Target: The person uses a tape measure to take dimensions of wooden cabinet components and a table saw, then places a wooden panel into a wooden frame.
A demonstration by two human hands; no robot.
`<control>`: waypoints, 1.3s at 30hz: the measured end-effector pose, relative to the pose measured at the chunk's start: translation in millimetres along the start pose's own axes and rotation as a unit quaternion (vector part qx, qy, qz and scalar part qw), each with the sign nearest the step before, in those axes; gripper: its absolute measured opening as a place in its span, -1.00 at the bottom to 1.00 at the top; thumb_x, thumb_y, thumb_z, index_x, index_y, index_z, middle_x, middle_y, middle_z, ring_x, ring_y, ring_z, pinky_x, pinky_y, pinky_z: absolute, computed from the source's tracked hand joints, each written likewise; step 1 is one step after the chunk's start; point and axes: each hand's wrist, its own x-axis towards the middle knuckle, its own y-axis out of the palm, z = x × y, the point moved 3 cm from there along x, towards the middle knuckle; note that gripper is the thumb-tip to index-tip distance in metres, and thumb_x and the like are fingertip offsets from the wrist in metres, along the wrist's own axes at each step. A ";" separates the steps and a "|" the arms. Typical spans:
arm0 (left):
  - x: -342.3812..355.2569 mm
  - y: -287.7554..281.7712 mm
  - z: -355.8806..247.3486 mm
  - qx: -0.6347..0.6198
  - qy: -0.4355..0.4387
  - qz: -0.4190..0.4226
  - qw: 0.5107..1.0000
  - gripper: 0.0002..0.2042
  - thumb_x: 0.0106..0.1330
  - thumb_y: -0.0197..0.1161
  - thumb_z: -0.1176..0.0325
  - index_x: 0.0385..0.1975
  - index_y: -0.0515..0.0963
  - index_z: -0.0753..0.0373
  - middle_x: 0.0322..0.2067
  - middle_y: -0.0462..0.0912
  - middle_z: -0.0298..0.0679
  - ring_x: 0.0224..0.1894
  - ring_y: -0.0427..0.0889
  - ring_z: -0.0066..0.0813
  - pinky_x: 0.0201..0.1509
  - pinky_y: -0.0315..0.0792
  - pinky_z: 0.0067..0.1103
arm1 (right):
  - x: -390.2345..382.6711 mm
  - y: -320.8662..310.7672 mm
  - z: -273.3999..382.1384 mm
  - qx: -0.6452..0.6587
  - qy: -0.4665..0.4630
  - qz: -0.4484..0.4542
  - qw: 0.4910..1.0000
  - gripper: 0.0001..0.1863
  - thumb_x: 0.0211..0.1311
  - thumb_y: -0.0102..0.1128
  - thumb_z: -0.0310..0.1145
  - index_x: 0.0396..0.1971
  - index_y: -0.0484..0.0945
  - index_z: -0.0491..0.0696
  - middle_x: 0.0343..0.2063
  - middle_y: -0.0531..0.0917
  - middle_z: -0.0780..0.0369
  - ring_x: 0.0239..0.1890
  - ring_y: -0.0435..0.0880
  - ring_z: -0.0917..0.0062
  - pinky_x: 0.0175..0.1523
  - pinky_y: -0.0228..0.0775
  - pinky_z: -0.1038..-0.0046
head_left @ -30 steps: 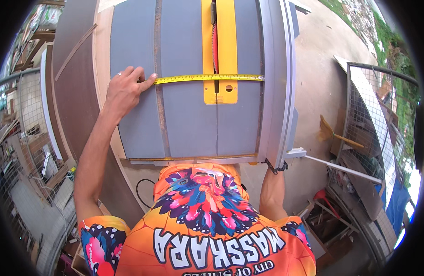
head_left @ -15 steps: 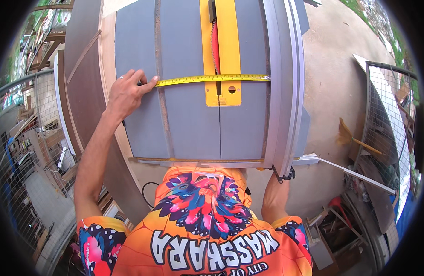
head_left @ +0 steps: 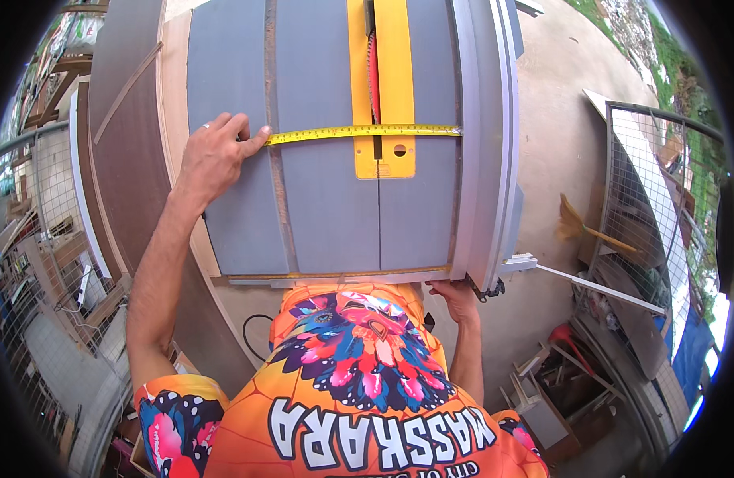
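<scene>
A yellow tape measure blade (head_left: 327, 134) stretches across the grey table saw (head_left: 327, 215), from my left hand to the rip fence (head_left: 485, 159). My left hand (head_left: 215, 155) is closed on the tape measure at the table's left part; its case is mostly hidden under my fingers. The blade's far end touches the fence's left face. It crosses the yellow throat plate (head_left: 396, 80), just nearer to me than the red saw blade (head_left: 372, 76). At the front rail (head_left: 335, 279), beside the fence's near end, my right hand (head_left: 456, 300) grips the rail's edge, fingers partly hidden.
A brown board (head_left: 132, 159) and a pale wood strip (head_left: 174, 95) lie along the saw's left side. Wire mesh panels (head_left: 642, 167) stand at right, with a yellow broom (head_left: 594, 227) near them. A black cable (head_left: 251, 334) loops on the floor beside me.
My right hand has shifted left from under the fence's near end to the front rail. The view has moved slightly; my left hand still holds the tape across the table.
</scene>
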 end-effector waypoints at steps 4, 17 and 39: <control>-0.1 -0.2 -0.7 -0.006 -0.006 0.000 1.000 -0.54 0.33 0.28 0.58 0.15 0.75 -0.12 -0.29 0.51 -0.38 -0.22 0.56 -0.45 -0.19 0.54 -0.45 | 15.8 8.7 -28.6 -0.030 -0.009 -0.090 0.995 -0.70 0.14 0.45 -0.56 -0.11 0.63 -0.17 -0.41 0.72 0.21 -0.41 0.73 0.53 -0.34 0.59 0.49; -4.0 5.1 -1.1 -0.007 -0.015 -0.002 1.000 -0.51 0.31 0.27 0.60 0.16 0.74 -0.12 -0.28 0.51 -0.38 -0.20 0.56 -0.45 -0.19 0.52 -0.45 | 15.9 21.5 -19.1 -0.030 0.004 -0.181 0.983 -0.84 0.12 0.36 -0.61 -0.43 0.52 -0.08 -0.69 0.46 0.33 -0.80 0.34 0.60 -0.70 0.02 0.45; 0.3 5.3 -6.6 -0.018 -0.025 -0.012 0.999 -0.65 0.38 0.37 0.42 0.10 0.77 -0.15 -0.36 0.49 -0.39 -0.26 0.53 -0.47 -0.22 0.51 -0.44 | 28.4 -9.9 -41.8 0.061 0.146 0.005 0.987 -0.77 0.15 0.31 -0.69 -0.20 0.61 -0.15 -0.55 0.58 0.29 -0.73 0.33 0.69 -0.65 -0.01 0.55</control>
